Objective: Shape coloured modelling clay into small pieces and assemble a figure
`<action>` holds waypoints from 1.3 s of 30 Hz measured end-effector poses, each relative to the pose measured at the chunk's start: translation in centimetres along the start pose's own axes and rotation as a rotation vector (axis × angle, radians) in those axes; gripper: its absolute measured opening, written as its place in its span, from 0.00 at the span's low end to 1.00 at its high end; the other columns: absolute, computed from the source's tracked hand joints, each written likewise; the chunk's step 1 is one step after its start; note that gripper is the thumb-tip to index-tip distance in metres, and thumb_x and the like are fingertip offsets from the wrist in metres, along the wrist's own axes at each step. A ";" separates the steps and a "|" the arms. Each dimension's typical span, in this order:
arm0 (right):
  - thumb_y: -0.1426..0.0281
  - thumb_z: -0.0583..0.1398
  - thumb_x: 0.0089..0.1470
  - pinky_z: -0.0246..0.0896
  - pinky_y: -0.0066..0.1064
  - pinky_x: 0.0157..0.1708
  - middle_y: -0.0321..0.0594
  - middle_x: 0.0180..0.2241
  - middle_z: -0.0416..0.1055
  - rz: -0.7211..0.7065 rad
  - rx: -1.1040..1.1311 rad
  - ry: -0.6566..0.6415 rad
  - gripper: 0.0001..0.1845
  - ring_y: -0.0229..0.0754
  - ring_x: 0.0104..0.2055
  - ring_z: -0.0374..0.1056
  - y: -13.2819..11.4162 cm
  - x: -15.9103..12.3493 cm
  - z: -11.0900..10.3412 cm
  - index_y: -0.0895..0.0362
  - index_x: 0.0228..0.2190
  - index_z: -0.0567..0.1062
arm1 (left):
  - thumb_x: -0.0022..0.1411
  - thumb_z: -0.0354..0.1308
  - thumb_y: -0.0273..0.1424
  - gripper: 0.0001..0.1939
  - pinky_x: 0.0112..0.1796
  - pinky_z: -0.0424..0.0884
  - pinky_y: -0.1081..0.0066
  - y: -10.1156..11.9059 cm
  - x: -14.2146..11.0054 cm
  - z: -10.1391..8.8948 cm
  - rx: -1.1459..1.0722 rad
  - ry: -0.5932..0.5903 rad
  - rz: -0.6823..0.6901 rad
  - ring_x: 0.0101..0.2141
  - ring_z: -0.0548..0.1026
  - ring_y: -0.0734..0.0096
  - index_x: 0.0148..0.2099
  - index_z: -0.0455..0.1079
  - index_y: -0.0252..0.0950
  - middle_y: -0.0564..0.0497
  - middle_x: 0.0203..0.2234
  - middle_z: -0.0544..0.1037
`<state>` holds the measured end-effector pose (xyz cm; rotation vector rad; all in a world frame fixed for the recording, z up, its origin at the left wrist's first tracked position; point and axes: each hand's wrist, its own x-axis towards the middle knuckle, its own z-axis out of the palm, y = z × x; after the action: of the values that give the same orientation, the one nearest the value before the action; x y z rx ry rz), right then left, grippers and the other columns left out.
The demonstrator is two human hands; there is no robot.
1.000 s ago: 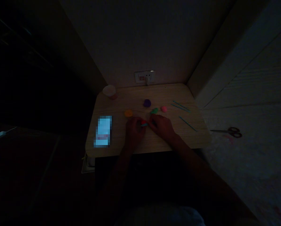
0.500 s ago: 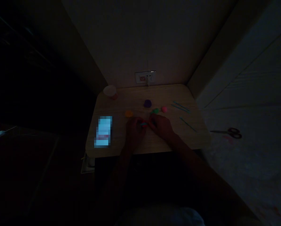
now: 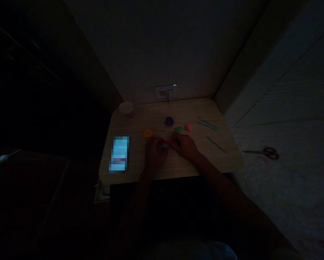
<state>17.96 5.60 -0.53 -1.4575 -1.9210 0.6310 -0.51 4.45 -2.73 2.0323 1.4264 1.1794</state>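
Over the front middle of the small wooden table, my left hand [image 3: 154, 153] is closed around a small red lump [image 3: 166, 144] that looks like modelling clay with a thin light-blue strip across it. My right hand [image 3: 187, 146] pinches at the lump's right side, its fingertips close to those of my left hand. Just beyond the right hand is a green lump [image 3: 178, 129], beside a pink ball [image 3: 188, 127]. An orange lump [image 3: 148, 133] lies past the left hand, and a purple lump [image 3: 169, 121] farther back. Dim light hides fine detail.
A lit phone [image 3: 119, 154] lies on the table's [image 3: 140, 173] left side. Behind it stands a pale cup [image 3: 126, 108]. Several thin blue sticks [image 3: 216, 144] lie at the right. Scissors [image 3: 262, 152] rest on a pale surface beyond. A wall socket [image 3: 166, 91] sits behind the table.
The view has tilted slightly, so the table appears a little lower. Both hands stay at the red lump, with the right fingers shifted slightly.
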 end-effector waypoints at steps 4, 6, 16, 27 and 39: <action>0.63 0.63 0.64 0.57 0.32 0.33 0.40 0.31 0.78 -0.010 -0.001 0.000 0.10 0.44 0.32 0.72 0.3 -0.2 0.0 0.54 0.33 0.75 | 0.58 0.68 0.25 0.15 0.52 0.72 0.55 0.2 0.0 -0.1 0.027 -0.004 -0.009 0.45 0.77 0.56 0.46 0.71 0.40 0.47 0.41 0.80; 0.62 0.63 0.64 0.57 0.32 0.32 0.41 0.31 0.78 -0.012 -0.025 -0.003 0.10 0.44 0.32 0.72 0.4 -0.2 -0.1 0.54 0.33 0.75 | 0.57 0.68 0.24 0.15 0.52 0.72 0.54 0.2 0.0 -0.1 0.032 -0.004 -0.015 0.45 0.77 0.55 0.46 0.71 0.40 0.47 0.41 0.80; 0.65 0.64 0.61 0.57 0.31 0.31 0.39 0.29 0.77 -0.005 0.043 0.032 0.08 0.42 0.29 0.70 0.6 -0.3 0.0 0.54 0.32 0.74 | 0.58 0.68 0.26 0.13 0.51 0.73 0.55 0.2 0.2 -0.2 0.025 -0.014 -0.004 0.45 0.77 0.56 0.45 0.71 0.39 0.47 0.41 0.80; 0.60 0.65 0.60 0.56 0.32 0.31 0.38 0.27 0.75 -0.008 0.087 0.067 0.12 0.42 0.29 0.68 1.1 -0.3 0.1 0.53 0.29 0.73 | 0.58 0.68 0.25 0.13 0.51 0.73 0.55 0.1 0.2 -0.2 0.038 -0.012 0.035 0.45 0.78 0.55 0.45 0.72 0.39 0.47 0.41 0.81; 0.60 0.59 0.63 0.56 0.32 0.32 0.34 0.25 0.69 -0.053 0.449 0.106 0.14 0.39 0.28 0.62 1.9 -0.3 -0.3 0.54 0.28 0.72 | 0.64 0.66 0.32 0.08 0.52 0.72 0.53 0.4 0.2 -0.2 0.035 -0.049 0.048 0.45 0.79 0.56 0.46 0.76 0.39 0.47 0.41 0.83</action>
<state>19.48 5.84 -1.79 -1.1274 -1.5997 0.8756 -0.45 4.43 -2.27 2.1152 1.3923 1.1233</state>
